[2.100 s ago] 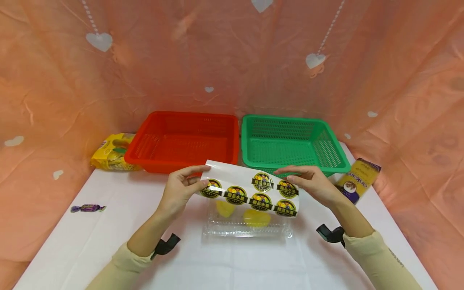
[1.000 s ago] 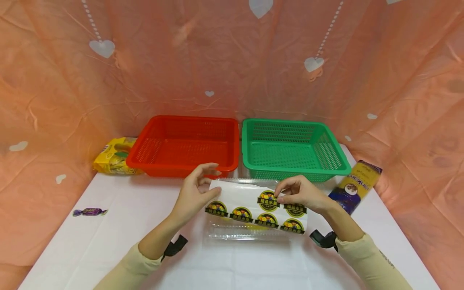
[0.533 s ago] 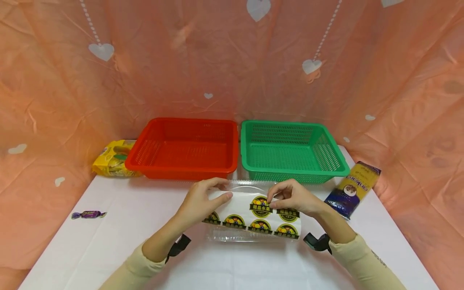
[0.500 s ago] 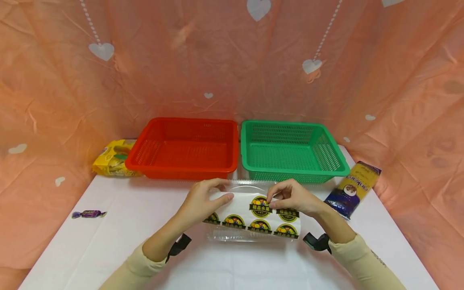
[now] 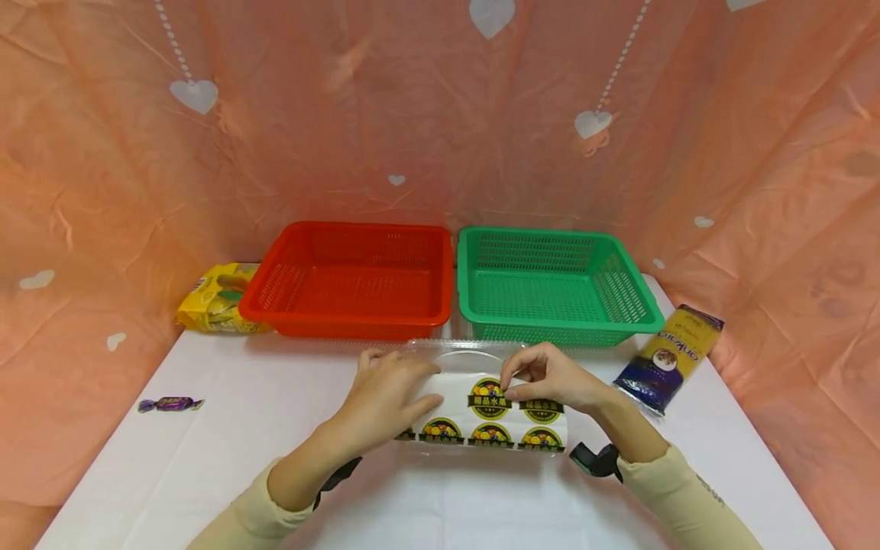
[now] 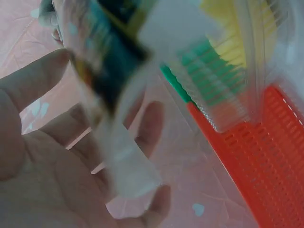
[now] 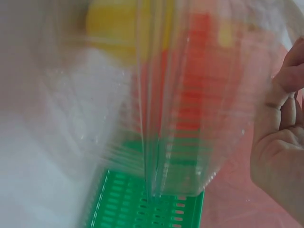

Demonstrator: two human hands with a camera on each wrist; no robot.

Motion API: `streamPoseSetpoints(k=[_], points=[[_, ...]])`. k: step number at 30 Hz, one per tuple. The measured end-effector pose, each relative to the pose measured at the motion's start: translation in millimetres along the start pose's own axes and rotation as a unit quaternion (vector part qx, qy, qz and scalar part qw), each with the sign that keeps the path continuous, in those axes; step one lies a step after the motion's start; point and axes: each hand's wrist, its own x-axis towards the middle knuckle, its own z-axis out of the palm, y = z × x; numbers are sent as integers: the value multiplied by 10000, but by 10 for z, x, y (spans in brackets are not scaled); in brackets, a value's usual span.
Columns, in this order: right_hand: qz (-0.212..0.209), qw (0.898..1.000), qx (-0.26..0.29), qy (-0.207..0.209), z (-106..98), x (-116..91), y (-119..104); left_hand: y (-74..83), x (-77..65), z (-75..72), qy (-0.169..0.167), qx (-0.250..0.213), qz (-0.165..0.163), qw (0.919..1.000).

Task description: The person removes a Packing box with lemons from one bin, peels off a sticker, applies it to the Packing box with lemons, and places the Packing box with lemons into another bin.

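A white sheet of round fruit stickers (image 5: 450,393) is held up between both hands, over a clear plastic clamshell box (image 5: 419,350). My left hand (image 5: 381,397) grips the sheet's left end, thumb on the printed face and fingers behind it. At the right edge of an upper sticker (image 5: 486,399), the thumb and index finger of my right hand (image 5: 553,378) pinch together. Most of the box is hidden by the sheet in the head view; yellow contents (image 7: 114,28) show through its clear wall in the right wrist view.
A red basket (image 5: 364,330) and a green basket (image 5: 560,333) stand side by side at the back. The yellow packet (image 5: 220,302) lies left of them, a purple-and-gold packet (image 5: 670,359) to the right. One purple-wrapped candy (image 5: 170,403) lies on the left of the white tabletop (image 5: 440,504).
The sheet has come down lower over the box. My right hand has moved from the sheet's right part to an upper sticker's edge; my left hand has turned and shifted right and down.
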Motion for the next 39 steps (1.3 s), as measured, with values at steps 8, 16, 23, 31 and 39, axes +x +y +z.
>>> streamPoseSetpoints(k=[8,16,23,31,39], points=[[109,9998,-31,-164,74,71,20,23,26,33,-246,-1435,25,9893],[148,9996,-54,-218,115,105,11,23,46,136,-456,-2322,-170,9714],[68,9994,-15,-328,138,118,37,33,54,221,-800,-3145,-218,9456],[43,9995,-56,-303,131,123,36,-7,54,219,-954,-3445,-385,9331],[-203,9988,-232,-381,129,114,-22,6,54,196,-1016,-3673,-480,9233]])
